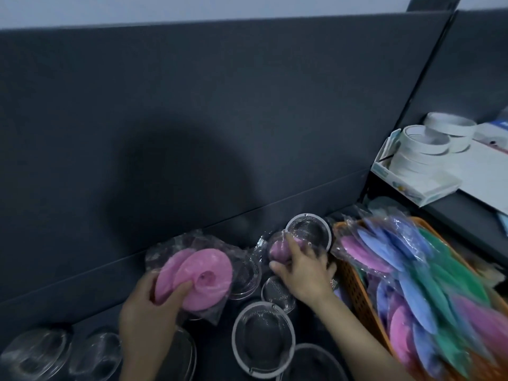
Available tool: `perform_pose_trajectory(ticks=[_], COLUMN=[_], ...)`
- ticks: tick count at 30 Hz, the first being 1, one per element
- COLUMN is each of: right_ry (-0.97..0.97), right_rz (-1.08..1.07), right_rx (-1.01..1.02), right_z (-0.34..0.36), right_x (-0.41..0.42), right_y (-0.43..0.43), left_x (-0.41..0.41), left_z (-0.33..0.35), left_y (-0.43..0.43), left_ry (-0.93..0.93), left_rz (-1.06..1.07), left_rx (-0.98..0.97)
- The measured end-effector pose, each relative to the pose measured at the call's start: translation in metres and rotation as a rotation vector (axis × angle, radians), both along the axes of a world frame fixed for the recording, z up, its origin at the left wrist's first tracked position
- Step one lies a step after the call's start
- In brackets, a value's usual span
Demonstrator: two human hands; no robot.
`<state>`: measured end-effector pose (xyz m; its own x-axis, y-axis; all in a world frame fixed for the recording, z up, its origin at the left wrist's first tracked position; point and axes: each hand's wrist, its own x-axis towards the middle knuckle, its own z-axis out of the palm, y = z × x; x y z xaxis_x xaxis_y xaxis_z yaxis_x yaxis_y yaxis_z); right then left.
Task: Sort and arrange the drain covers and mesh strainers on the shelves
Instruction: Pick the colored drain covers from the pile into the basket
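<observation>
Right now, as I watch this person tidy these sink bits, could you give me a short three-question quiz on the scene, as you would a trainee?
1. True or false: the left hand holds green drain covers.
2. The basket of bagged covers on the right is: A orange, B white, C black.
3. Fill in: the right hand grips a bagged ____ cover beside a mesh strainer.
Key: 1 false, it holds pink covers; 2 A; 3 pink.
</observation>
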<state>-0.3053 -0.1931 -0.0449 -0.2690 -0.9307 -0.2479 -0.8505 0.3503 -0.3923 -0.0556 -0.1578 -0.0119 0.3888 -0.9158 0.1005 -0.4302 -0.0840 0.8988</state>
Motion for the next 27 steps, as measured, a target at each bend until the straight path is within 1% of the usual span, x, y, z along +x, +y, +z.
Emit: perform_pose_trajectory(ticks=[2, 4, 6, 8, 9, 10, 11, 12, 13, 14, 15, 16, 17, 18, 19, 20, 23, 25, 27], right_ry=[0.086, 0.104, 0.018, -0.123, -0.196, -0.244, -0.242, -0.178, -0.051, 0.100, 0.231, 0.285, 0.272, 0.229, 0.220, 0.241, 0.251, 0.213, 0.112], right_rz=[0.144, 0.287, 0.405, 0.502, 0.515, 0.482, 0.416, 0.337, 0.266, 0.204, 0.149, 0.082, 0.014, -0.034, -0.045, -0.030, 0.048, 0.060, 0.052], right_rx=[-0.054, -0.120, -0.166, -0.194, -0.213, -0.243, -0.298, -0.369, -0.433, -0.426, -0.330, -0.151, 0.028, 0.146, 0.196, 0.178, -0.032, -0.143, -0.254], right_z=[-0.010, -0.016, -0.016, -0.014, -0.012, -0.008, -0.007, -0.006, -0.007, -0.006, -0.004, -0.002, -0.001, -0.003, -0.006, -0.008, -0.005, 0.004, 0.012], right_x=[0.015, 0.033, 0.051, 0.064, 0.068, 0.067, 0.063, 0.056, 0.045, 0.034, 0.022, 0.013, 0.005, -0.001, -0.005, -0.008, -0.013, -0.014, -0.011], right_y=[0.008, 0.018, 0.025, 0.033, 0.036, 0.040, 0.042, 0.043, 0.043, 0.042, 0.042, 0.043, 0.043, 0.045, 0.046, 0.047, 0.048, 0.048, 0.046], left_x=[0.008, 0.013, 0.015, 0.017, 0.018, 0.019, 0.020, 0.021, 0.023, 0.024, 0.025, 0.025, 0.024, 0.023, 0.020, 0.018, 0.016, 0.016, 0.015], left_z=[-0.003, -0.005, -0.006, -0.007, -0.006, -0.005, -0.004, -0.002, -0.001, 0.000, 0.001, 0.002, 0.002, 0.003, 0.003, 0.003, -0.001, -0.003, -0.002], left_y=[0.001, 0.003, 0.006, 0.010, 0.011, 0.012, 0.014, 0.015, 0.016, 0.017, 0.018, 0.019, 0.020, 0.020, 0.021, 0.021, 0.022, 0.023, 0.024], left_ry=[0.018, 0.037, 0.063, 0.097, 0.107, 0.113, 0.121, 0.133, 0.148, 0.162, 0.170, 0.173, 0.177, 0.187, 0.193, 0.192, 0.225, 0.253, 0.277], left_rz=[0.085, 0.140, 0.154, 0.151, 0.147, 0.146, 0.146, 0.148, 0.148, 0.148, 0.151, 0.158, 0.160, 0.160, 0.155, 0.151, 0.159, 0.169, 0.173], left_rx=[-0.019, -0.017, 0.008, 0.018, 0.021, 0.022, 0.018, 0.013, 0.014, 0.023, 0.031, 0.034, 0.033, 0.035, 0.039, 0.040, 0.035, 0.025, 0.031])
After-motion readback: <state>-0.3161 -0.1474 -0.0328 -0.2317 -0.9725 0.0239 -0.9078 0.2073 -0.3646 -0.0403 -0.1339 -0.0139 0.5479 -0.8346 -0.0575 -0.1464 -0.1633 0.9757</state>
